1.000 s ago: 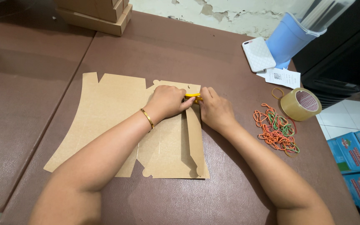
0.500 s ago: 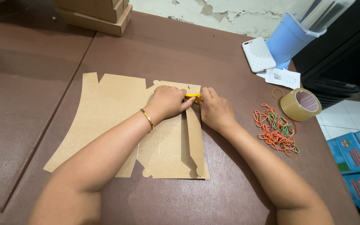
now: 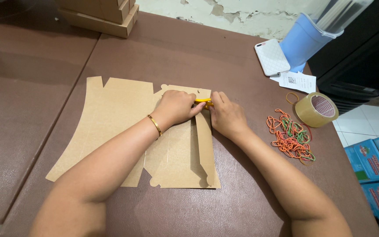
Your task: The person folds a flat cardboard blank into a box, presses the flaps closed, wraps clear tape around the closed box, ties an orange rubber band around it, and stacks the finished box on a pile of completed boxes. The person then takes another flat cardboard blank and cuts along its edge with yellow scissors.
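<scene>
Both hands, left (image 3: 177,106) and right (image 3: 227,116), meet, fingers seemingly pinched.

One head-worn camera looks steeply down, close over the brown table (image 3: 251,202).

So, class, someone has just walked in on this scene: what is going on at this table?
A person leans over a brown table with both hands on a flat die-cut cardboard sheet. The left hand and right hand meet at the sheet's top edge, pinching a small yellow object between them; what it is cannot be told. To the right lie a heap of coloured rubber bands, a roll of tape and a white phone.
</scene>
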